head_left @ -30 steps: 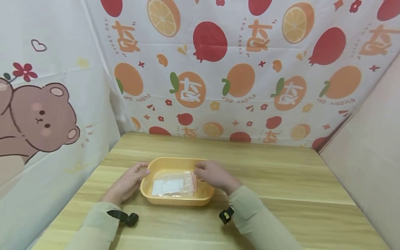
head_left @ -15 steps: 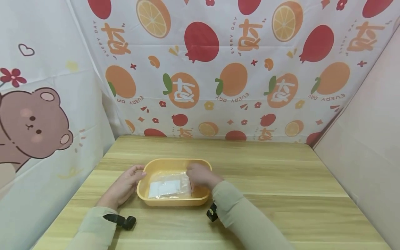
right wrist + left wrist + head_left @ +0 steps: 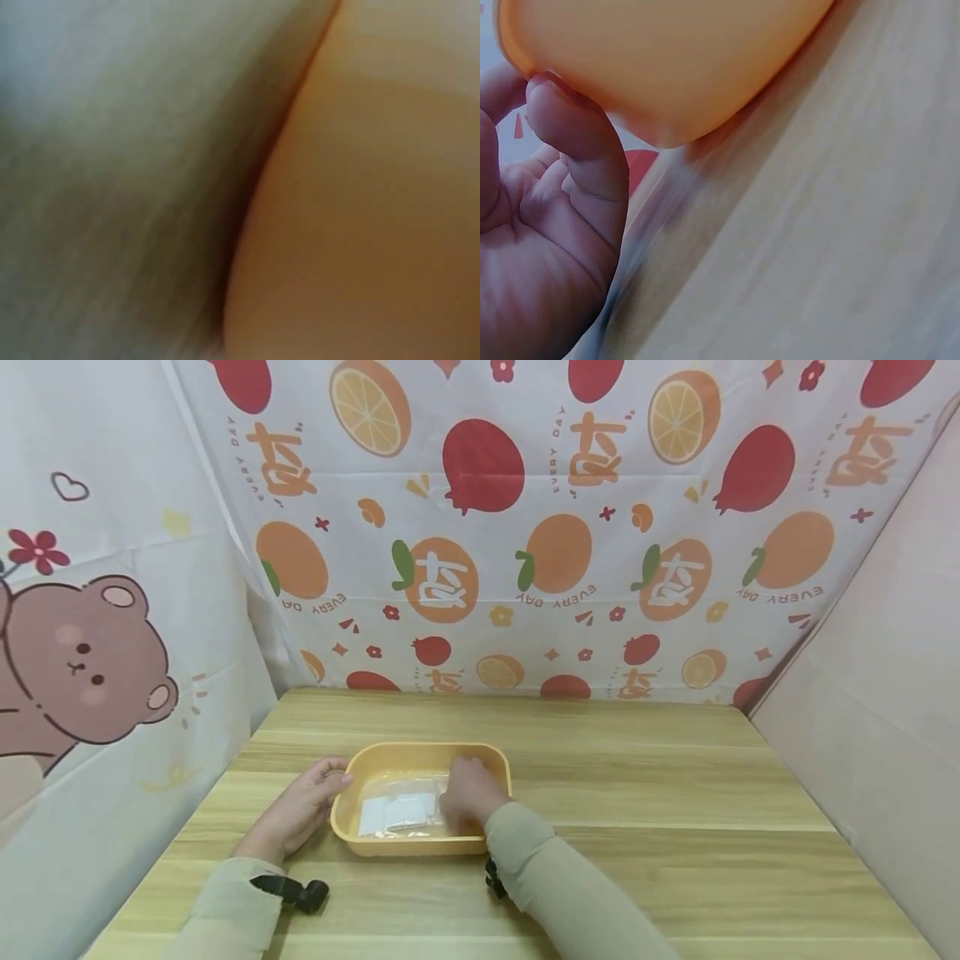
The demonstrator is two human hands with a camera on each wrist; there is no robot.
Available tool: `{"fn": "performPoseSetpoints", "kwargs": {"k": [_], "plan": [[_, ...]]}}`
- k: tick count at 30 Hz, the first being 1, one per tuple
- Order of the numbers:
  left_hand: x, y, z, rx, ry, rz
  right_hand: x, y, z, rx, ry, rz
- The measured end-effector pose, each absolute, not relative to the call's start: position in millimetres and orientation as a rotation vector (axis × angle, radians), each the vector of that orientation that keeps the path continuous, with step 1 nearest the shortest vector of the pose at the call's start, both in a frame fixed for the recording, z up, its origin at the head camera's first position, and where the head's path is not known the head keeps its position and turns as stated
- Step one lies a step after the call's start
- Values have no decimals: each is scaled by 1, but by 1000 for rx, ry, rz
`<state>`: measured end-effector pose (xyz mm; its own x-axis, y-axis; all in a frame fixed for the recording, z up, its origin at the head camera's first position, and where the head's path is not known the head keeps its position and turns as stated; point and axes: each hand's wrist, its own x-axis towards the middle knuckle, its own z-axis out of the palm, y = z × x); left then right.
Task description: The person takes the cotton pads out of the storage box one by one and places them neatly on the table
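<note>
A yellow plastic basin (image 3: 420,847) with rounded corners sits on the table. Inside it lies a clear zip bag (image 3: 378,782) with white, card-like pieces (image 3: 408,811) showing through. My left hand (image 3: 296,806) grips the basin's left end, thumb at the rim and fingers behind the wall; the left wrist view shows this hand (image 3: 547,202) close against the basin (image 3: 675,60). Reaching into the right half, my right hand (image 3: 472,793) covers the bag's right end. Its fingertips are hidden, so whether they pinch the bag cannot be seen. The right wrist view shows mainly the basin's outer wall (image 3: 360,225), blurred.
The wood-grain table (image 3: 660,810) extends to the right of the basin. A fruit-print cloth (image 3: 495,543) hangs behind it, a bear-print cloth (image 3: 90,652) on the left, and a pale plain panel (image 3: 877,693) on the right. Dark wrist straps (image 3: 292,892) sit over both sleeves.
My right hand has moved left and deeper into the basin, from its right rim to over the bag's red-striped end, now covered. The left hand keeps its hold.
</note>
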<state>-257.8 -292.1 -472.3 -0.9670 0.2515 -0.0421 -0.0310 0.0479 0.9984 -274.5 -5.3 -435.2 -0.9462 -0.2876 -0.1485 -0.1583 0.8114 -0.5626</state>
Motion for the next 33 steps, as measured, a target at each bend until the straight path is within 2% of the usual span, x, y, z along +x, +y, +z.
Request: {"fn": "performPoseSetpoints", "kwargs": {"k": [19, 27, 33], "plan": [[-253, -293, -472, 228, 2119, 2005, -270, -7, -440, -358, 2796, -789], [-252, -291, -471, 225, 2125, 2000, -272, -5, -442, -363, 2635, -1121], [-252, -291, -470, 208, 2133, 1992, -267, -1, -429, -420, 2464, -1372]]}}
